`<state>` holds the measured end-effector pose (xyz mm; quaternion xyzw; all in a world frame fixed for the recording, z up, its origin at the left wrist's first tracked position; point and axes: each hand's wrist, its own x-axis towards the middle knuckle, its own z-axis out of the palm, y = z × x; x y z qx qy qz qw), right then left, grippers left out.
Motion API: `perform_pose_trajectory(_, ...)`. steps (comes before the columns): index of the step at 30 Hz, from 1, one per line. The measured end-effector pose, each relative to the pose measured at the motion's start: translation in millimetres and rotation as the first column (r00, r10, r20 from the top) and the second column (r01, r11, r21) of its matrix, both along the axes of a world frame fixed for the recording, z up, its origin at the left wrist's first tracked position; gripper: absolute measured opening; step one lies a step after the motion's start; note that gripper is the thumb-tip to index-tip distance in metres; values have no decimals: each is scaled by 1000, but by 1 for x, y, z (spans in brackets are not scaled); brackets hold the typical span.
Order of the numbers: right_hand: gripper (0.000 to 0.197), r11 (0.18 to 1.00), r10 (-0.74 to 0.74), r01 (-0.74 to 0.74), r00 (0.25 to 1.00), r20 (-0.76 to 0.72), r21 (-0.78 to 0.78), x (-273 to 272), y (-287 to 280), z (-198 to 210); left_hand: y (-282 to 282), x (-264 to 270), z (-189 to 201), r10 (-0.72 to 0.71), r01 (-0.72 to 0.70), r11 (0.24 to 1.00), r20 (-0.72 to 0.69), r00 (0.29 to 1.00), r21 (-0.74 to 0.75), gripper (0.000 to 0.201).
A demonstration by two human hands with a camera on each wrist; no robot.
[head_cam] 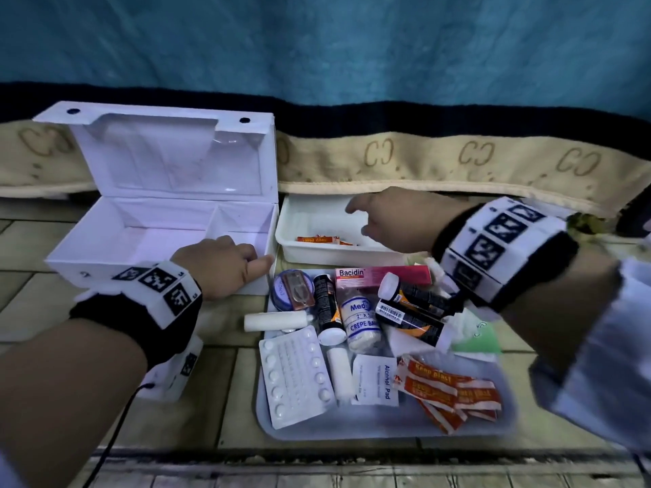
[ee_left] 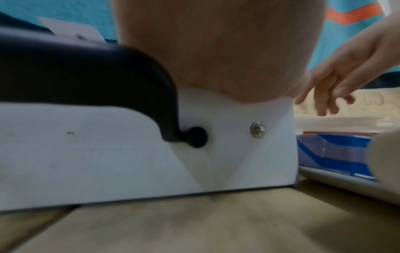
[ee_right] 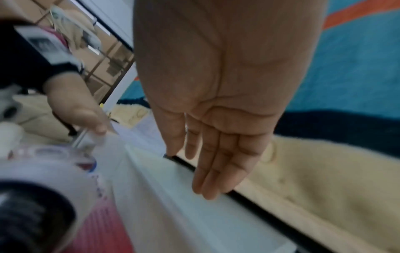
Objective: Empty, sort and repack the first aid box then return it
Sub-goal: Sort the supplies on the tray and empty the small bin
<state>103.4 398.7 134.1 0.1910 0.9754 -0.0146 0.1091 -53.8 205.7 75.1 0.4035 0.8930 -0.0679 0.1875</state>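
Note:
The white first aid box (head_cam: 123, 237) stands open and empty at the left, its lid (head_cam: 158, 153) upright. My left hand (head_cam: 218, 265) grips its front rim near the right corner, fingers curled over the edge and thumb along the outside wall (ee_left: 108, 154). My right hand (head_cam: 384, 220) hovers over a small white tray (head_cam: 334, 257), fingers straight and holding nothing (ee_right: 216, 119). Orange plaster strips (head_cam: 317, 240) lie in that tray. A grey tray (head_cam: 387, 420) in front holds the other supplies.
On the grey tray lie a blister pack (head_cam: 296, 375), a crepe bandage (head_cam: 363, 322), a pink Bacidin box (head_cam: 355, 278), an alcohol pad (head_cam: 375, 380), more plaster strips (head_cam: 451, 389) and black tubes (head_cam: 408, 315). A beige blanket edge (head_cam: 475, 163) borders the back. Everything rests on floor tiles.

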Motion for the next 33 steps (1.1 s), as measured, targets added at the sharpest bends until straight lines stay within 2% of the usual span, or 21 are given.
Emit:
perform_pose_trajectory(4, 34, 986, 163, -164, 958, 236, -12, -42, -5, -20, -2, -3, -1, 8, -8, 1000, 3, 1000, 4, 52)
perform_pose_trajectory(6, 35, 984, 177, -177, 933, 315, -29, -50, -4, -25, 1, -1, -1, 0, 0, 1000, 1, 1000, 11, 53)
perform_pose_trajectory(9, 30, 989, 146, -138, 954, 262, -50, -57, -3, -25, -1, -3, -3, 8, -8, 1000, 2, 1000, 24, 55)
perform_pose_trajectory(12, 20, 993, 119, -117, 983, 140, -25, -56, 0, -22, -2, -4, -3, 14, -14, 999, 1, 1000, 31, 56)
perform_pose_trajectory(15, 12, 995, 77, -78, 997, -4, -63, -53, 2, -14, -3, -5, -4, 7, -7, 1000, -4, 1000, 22, 58)
perform_pose_trajectory(20, 14, 996, 17, -35, 977, -213, -79, -36, 3, 17, -3, -5, -5, -8, 9, 999, -14, 1000, 39, 60)
perform_pose_trajectory(24, 16, 991, -16, -24, 957, -290, -135, 7, -5, 50, -2, -5, -4, -25, 26, 999, -25, 999, 19, 53)
perform_pose_trajectory(26, 14, 968, -78, 2, 953, -291, -252, 39, -10, 57, -3, -5, -4, -30, 30, 999, -19, 999, 23, 47)
perform_pose_trajectory(29, 17, 879, -192, 61, 953, -234, -473, 86, -19, 52, -2, -5, -4, -24, 24, 999, -7, 1000, 32, 42)
perform_pose_trajectory(33, 16, 894, -200, 150, 977, -77, -422, 131, -29, 20, -2, -3, -5, -32, 32, 999, 8, 999, 32, 52)
